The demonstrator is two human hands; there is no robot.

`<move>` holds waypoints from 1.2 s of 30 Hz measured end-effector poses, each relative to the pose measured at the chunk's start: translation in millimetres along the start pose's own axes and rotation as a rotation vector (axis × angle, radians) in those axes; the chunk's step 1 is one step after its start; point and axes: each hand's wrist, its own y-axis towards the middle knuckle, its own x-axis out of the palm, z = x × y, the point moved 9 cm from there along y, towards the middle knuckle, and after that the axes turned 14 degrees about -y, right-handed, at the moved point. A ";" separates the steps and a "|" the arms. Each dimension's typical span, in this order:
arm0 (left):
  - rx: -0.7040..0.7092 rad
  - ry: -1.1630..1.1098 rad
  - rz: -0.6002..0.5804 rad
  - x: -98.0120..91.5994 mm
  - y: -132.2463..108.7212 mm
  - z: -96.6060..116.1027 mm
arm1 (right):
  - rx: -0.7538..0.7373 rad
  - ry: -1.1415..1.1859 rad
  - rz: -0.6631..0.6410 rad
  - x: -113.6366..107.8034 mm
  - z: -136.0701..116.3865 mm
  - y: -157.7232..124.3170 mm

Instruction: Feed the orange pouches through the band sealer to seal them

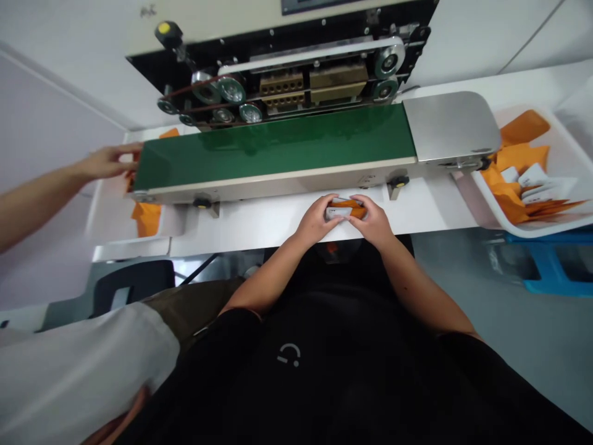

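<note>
Small orange-and-white packet (345, 211) sits at the near edge of the white table (259, 228), just before the green conveyor belt (278, 145). Left hand (316, 220) and right hand (376, 224) both pinch it, fingers curled round its ends, forearms converging. Packet print unreadable. A co-worker's hand (109, 162) is at the belt's left end. A white tub (572, 157) of orange packets stands to the right.

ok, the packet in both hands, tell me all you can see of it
The packet is small and flat, orange with a pale grey-white face; material unclear. It sits roughly level over the white table, near the green belt. The left hand and right hand grip its two ends, fingers hiding most of it.
</note>
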 end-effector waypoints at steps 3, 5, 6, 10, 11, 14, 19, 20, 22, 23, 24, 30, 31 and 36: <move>-0.006 0.005 -0.002 0.4 -0.3 -3.5 | 0.005 -0.030 0.028 -2.7 0.5 0.4; -0.003 -0.005 0.012 -1.2 -0.1 -4.0 | -0.020 -0.021 0.051 -6.1 -1.8 0.0; -0.004 -0.012 0.016 -1.7 0.3 -4.5 | -0.030 -0.011 0.051 -6.8 -2.4 0.0; -0.034 0.003 0.007 -1.5 1.6 -8.1 | 0.008 -0.024 0.011 -3.6 2.6 1.0; -0.036 0.011 0.010 -2.0 1.6 -8.3 | 0.020 -0.036 0.012 -3.6 3.7 1.0; -0.014 0.001 0.020 -4.3 1.0 -5.9 | 0.003 -0.043 0.052 -7.2 1.1 0.6; -0.035 -0.027 -0.026 -0.9 0.7 -10.7 | -0.051 -0.026 -0.015 -2.5 -4.3 3.0; -0.042 -0.023 -0.028 -0.4 0.8 -11.8 | -0.050 -0.033 -0.029 -1.1 -3.6 3.3; -0.042 -0.023 -0.022 -0.5 1.5 -11.7 | -0.036 -0.048 -0.025 -0.5 -0.3 3.0; -0.037 -0.027 -0.021 -0.3 2.0 -10.6 | -0.021 -0.049 -0.013 -0.6 2.2 2.3; -0.031 -0.031 -0.021 -0.2 2.5 -9.2 | -0.001 -0.044 0.002 -0.8 5.3 1.2; -0.105 -0.105 -0.026 -0.4 1.9 -17.5 | 0.144 0.149 0.003 7.5 23.8 -5.0; -0.137 -0.134 -0.024 -0.2 0.7 -21.9 | 0.136 0.172 0.004 7.2 22.2 -4.7; -0.200 -0.213 -0.033 3.3 -2.7 -32.1 | 0.000 0.096 0.126 -10.1 -4.9 -4.5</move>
